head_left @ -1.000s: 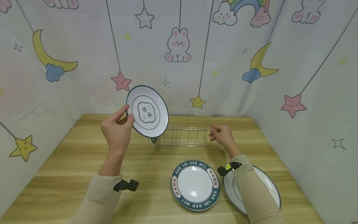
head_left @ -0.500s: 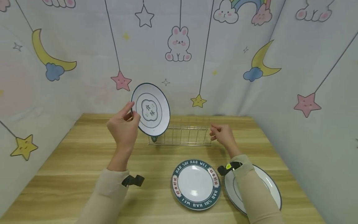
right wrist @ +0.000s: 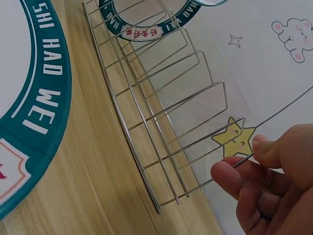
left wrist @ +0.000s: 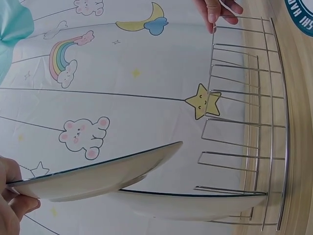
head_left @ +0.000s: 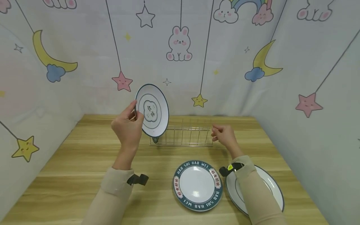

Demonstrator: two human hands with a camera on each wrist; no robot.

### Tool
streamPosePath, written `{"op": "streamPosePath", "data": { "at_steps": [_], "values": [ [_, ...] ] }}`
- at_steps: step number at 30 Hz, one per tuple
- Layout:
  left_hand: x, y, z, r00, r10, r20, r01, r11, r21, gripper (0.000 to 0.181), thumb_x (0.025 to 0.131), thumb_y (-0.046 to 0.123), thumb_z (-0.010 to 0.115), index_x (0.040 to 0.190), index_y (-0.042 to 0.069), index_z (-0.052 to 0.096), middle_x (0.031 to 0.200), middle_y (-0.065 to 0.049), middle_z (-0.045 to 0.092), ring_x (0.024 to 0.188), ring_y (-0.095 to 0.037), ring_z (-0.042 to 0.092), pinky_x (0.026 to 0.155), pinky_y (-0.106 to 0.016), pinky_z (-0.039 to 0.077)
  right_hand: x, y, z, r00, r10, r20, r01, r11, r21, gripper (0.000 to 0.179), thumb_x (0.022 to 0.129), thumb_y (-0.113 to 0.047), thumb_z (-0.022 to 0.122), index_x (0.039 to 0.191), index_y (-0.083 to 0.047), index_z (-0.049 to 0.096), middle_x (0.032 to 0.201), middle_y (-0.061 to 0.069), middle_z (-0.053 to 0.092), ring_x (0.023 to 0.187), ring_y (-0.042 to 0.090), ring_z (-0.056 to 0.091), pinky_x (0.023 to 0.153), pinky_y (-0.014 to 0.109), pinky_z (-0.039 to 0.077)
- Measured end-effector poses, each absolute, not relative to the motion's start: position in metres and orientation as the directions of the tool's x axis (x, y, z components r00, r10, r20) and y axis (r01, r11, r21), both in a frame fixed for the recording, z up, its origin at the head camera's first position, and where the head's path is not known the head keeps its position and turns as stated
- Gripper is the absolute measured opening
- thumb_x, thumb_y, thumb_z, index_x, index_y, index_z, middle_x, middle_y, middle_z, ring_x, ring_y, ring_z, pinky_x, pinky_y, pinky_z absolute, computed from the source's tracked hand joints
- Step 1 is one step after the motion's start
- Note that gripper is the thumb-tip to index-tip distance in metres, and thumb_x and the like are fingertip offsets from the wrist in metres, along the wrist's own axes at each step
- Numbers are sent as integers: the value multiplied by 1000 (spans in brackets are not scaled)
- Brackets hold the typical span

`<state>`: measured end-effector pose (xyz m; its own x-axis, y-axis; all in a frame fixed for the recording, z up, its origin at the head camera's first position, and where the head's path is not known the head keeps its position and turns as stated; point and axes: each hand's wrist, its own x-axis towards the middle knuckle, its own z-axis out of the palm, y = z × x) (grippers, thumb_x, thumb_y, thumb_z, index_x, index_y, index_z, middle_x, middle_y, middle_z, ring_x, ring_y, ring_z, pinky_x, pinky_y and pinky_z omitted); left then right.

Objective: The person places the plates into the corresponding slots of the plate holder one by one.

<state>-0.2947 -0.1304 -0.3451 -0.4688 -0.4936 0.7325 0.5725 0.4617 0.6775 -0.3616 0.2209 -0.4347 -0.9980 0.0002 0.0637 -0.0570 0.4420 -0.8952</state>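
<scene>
My left hand [head_left: 128, 128] pinches the rim of a white plate [head_left: 161, 107] with a thin dark-blue edge and a printed centre. It is held up, tilted, above the left end of a wire dish rack [head_left: 182, 145]. A green-rimmed plate [right wrist: 142, 33] stands in that end of the rack; the head view mostly hides it behind the held plate. From the left wrist, the held plate [left wrist: 107, 176] overlaps the top edge of the racked plate [left wrist: 190, 208]; whether they touch I cannot tell. My right hand [right wrist: 274, 181] pinches the end wire at the rack's right side.
In front of the rack, a green-rimmed plate [head_left: 197, 184] with lettering lies flat on the wooden table [head_left: 70, 162]. A larger white plate [head_left: 274, 190] lies to its right, partly under my right forearm. A patterned curtain [head_left: 180, 75] hangs behind the table.
My left hand has moved right and slightly up with the plate, which has turned more edge-on to the head view. The right hand keeps its place at the rack.
</scene>
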Motion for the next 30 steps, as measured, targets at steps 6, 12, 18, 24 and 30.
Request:
{"op": "streamPosePath", "data": {
  "at_steps": [6,12,18,24,30],
  "values": [
    [-299,-128,-348,-448,-501,741,582,466,667,35,80,-13,64,111,1,74,102,-16,72,81,-28,73,64,-8,54,-361,220,-434,-998,-1,60,-54,441,-896,38,102,-12,56,139,-1,54,100,25,69,69,22,71,81,51,59],
    [-299,-126,-349,-426,-459,779,565,537,626,32,81,-11,65,110,-1,74,99,-18,73,80,-27,73,63,-7,53,-359,219,-433,-998,-2,65,-60,432,-900,38,102,-10,56,138,1,55,100,25,69,68,22,71,80,50,59],
    [-299,-123,-351,-398,-403,824,516,644,564,28,82,-7,68,109,-2,74,96,-19,73,81,-26,73,62,-29,62,-359,219,-435,-997,5,71,-62,430,-901,37,101,-10,56,137,1,55,99,24,70,67,21,70,79,50,60],
    [-300,-121,-354,-383,-366,848,497,692,524,26,83,-7,67,107,-3,74,97,-20,72,83,-29,73,65,-37,63,-359,219,-434,-998,10,68,-57,433,-900,37,101,-11,57,137,0,56,97,22,70,68,24,71,77,45,61],
    [-302,-118,-353,-333,-355,874,510,711,484,25,82,-9,67,105,-3,75,95,-19,73,79,-31,73,62,-42,62,-359,220,-434,-997,5,76,-66,442,-894,38,102,-11,57,138,0,55,97,22,70,68,22,71,73,39,62]
  ]
}}
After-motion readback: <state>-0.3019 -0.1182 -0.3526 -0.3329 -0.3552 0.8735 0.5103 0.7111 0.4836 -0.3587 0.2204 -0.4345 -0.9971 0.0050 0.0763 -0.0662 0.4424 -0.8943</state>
